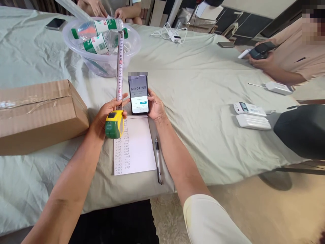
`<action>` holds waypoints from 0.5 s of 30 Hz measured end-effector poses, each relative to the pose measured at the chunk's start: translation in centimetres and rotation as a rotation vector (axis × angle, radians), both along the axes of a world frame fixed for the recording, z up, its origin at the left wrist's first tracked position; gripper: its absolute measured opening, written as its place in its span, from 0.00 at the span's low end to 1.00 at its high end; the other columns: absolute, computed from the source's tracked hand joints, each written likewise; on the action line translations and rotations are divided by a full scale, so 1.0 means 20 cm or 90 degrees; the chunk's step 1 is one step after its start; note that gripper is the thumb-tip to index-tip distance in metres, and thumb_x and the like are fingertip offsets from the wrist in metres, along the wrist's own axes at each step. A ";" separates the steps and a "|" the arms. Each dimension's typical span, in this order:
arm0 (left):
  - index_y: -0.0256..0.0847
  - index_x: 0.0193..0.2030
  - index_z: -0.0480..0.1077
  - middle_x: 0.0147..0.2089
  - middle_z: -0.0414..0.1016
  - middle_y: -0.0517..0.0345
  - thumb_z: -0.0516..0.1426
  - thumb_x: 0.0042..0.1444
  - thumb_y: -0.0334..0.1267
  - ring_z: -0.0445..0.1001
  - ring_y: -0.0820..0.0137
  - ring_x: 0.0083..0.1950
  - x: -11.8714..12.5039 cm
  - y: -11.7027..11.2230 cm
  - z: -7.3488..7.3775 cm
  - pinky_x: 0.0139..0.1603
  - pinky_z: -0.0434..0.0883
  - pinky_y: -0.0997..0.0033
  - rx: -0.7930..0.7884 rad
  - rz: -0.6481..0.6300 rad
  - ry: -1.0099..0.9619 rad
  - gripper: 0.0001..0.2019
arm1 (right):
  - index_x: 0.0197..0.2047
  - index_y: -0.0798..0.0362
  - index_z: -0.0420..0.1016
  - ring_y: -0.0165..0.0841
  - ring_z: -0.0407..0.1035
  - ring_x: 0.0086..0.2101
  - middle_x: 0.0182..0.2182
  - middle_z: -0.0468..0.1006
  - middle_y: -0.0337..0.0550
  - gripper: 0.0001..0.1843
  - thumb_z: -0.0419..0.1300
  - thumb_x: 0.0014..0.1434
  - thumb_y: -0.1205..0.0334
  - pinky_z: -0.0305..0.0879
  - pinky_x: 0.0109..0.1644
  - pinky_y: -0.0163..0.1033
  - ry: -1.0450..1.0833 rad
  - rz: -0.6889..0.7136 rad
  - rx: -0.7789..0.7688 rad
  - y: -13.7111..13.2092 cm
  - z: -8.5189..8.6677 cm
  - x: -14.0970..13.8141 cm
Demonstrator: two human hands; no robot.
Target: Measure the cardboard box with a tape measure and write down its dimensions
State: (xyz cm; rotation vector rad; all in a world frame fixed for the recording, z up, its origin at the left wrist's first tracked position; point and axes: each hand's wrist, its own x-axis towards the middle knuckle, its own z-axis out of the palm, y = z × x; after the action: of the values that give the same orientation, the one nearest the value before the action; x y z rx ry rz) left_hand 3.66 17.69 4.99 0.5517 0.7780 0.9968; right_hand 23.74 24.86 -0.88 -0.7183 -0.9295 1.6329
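Observation:
My left hand (pixel 108 113) is closed around a yellow and green tape measure (pixel 114 124). Its blade (pixel 120 64) is pulled out and stands straight up to about the rim of the plastic bowl behind. My right hand (pixel 155 106) holds a phone (pixel 138 94) upright beside the blade; its screen shows a timer at 00:04:58. Both hands rest at the top edge of a sheet of paper (pixel 135 145) with handwritten columns of numbers. A pen (pixel 158 159) lies along the paper's right side.
A cardboard box (pixel 38 112) sits at the left. A clear plastic bowl (pixel 76 47) with water bottles (pixel 98 44) stands behind. Power banks (pixel 252 117) lie at the right. A person (pixel 291 57) at far right holds a phone; another person's hands (pixel 101 10) show at the top.

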 end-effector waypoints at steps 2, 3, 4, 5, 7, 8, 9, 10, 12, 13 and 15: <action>0.39 0.67 0.65 0.59 0.74 0.43 0.52 0.65 0.32 0.72 0.81 0.25 0.00 0.00 0.00 0.28 0.75 0.78 0.001 -0.001 0.002 0.23 | 0.50 0.46 0.71 0.39 0.76 0.46 0.43 0.83 0.36 0.24 0.60 0.47 0.64 0.74 0.55 0.51 -0.006 0.000 0.002 0.00 0.00 0.00; 0.39 0.67 0.65 0.60 0.74 0.44 0.52 0.65 0.32 0.71 0.81 0.25 0.00 0.00 0.00 0.29 0.75 0.78 0.000 -0.001 0.004 0.23 | 0.49 0.46 0.71 0.39 0.76 0.46 0.43 0.83 0.36 0.24 0.60 0.46 0.64 0.74 0.55 0.51 -0.011 -0.004 0.001 0.01 0.00 0.00; 0.39 0.67 0.65 0.60 0.74 0.44 0.52 0.65 0.32 0.71 0.81 0.25 0.00 0.00 0.00 0.29 0.75 0.78 -0.001 -0.001 0.005 0.23 | 0.49 0.46 0.72 0.40 0.76 0.47 0.43 0.83 0.36 0.24 0.60 0.46 0.64 0.74 0.55 0.51 -0.014 -0.008 0.000 0.01 -0.01 0.00; 0.39 0.66 0.65 0.59 0.74 0.44 0.52 0.65 0.31 0.71 0.81 0.25 0.00 0.01 0.00 0.29 0.75 0.78 -0.002 -0.002 0.006 0.23 | 0.49 0.46 0.72 0.40 0.76 0.47 0.43 0.83 0.36 0.24 0.60 0.45 0.64 0.74 0.56 0.52 -0.018 -0.009 0.000 0.01 -0.01 0.00; 0.39 0.66 0.66 0.59 0.74 0.44 0.52 0.65 0.32 0.72 0.81 0.25 0.00 0.00 0.00 0.29 0.75 0.78 -0.001 -0.002 0.008 0.23 | 0.49 0.46 0.72 0.41 0.76 0.47 0.43 0.83 0.36 0.25 0.60 0.44 0.63 0.74 0.56 0.52 -0.022 -0.009 0.004 0.01 -0.01 0.00; 0.39 0.66 0.66 0.59 0.74 0.45 0.52 0.65 0.32 0.72 0.81 0.25 0.00 0.00 0.00 0.29 0.75 0.78 -0.001 -0.001 0.010 0.22 | 0.49 0.46 0.72 0.41 0.76 0.47 0.43 0.83 0.36 0.25 0.61 0.44 0.63 0.74 0.56 0.53 -0.021 -0.008 0.006 0.01 -0.01 0.00; 0.39 0.66 0.66 0.59 0.75 0.45 0.52 0.66 0.32 0.72 0.81 0.25 0.00 0.00 0.00 0.29 0.75 0.78 -0.002 0.001 0.013 0.22 | 0.49 0.46 0.72 0.41 0.76 0.47 0.43 0.83 0.36 0.25 0.60 0.44 0.63 0.74 0.57 0.53 -0.020 -0.008 0.008 0.01 -0.01 0.00; 0.39 0.66 0.66 0.59 0.75 0.45 0.52 0.66 0.33 0.72 0.81 0.25 0.01 0.00 0.01 0.29 0.75 0.78 -0.004 0.004 0.016 0.22 | 0.49 0.46 0.73 0.41 0.76 0.47 0.43 0.83 0.36 0.25 0.60 0.44 0.63 0.73 0.57 0.53 -0.019 -0.013 0.008 0.01 -0.01 0.00; 0.40 0.66 0.67 0.58 0.75 0.45 0.52 0.66 0.33 0.72 0.80 0.25 0.01 -0.01 0.01 0.29 0.75 0.78 -0.014 0.009 0.021 0.22 | 0.49 0.47 0.73 0.41 0.76 0.47 0.43 0.83 0.36 0.26 0.60 0.43 0.63 0.72 0.58 0.52 -0.017 -0.030 0.006 0.01 -0.01 -0.01; 0.40 0.66 0.67 0.58 0.75 0.45 0.52 0.65 0.33 0.72 0.80 0.25 0.01 -0.01 0.01 0.29 0.75 0.78 -0.018 0.010 0.022 0.22 | 0.49 0.47 0.73 0.40 0.76 0.47 0.43 0.83 0.36 0.26 0.59 0.43 0.63 0.72 0.59 0.52 -0.018 -0.037 0.005 0.01 -0.02 -0.01; 0.40 0.66 0.66 0.57 0.76 0.45 0.53 0.65 0.32 0.72 0.80 0.24 0.01 -0.01 0.02 0.28 0.75 0.78 -0.022 0.013 0.023 0.23 | 0.49 0.47 0.74 0.40 0.76 0.46 0.42 0.83 0.36 0.26 0.59 0.43 0.63 0.72 0.58 0.51 -0.018 -0.039 0.007 0.01 -0.02 -0.01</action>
State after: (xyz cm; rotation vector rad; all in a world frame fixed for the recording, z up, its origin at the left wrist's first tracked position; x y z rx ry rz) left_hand 3.96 17.58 5.36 0.5339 0.8322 0.9921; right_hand 23.61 25.14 -1.26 -0.7572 -0.9273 1.5667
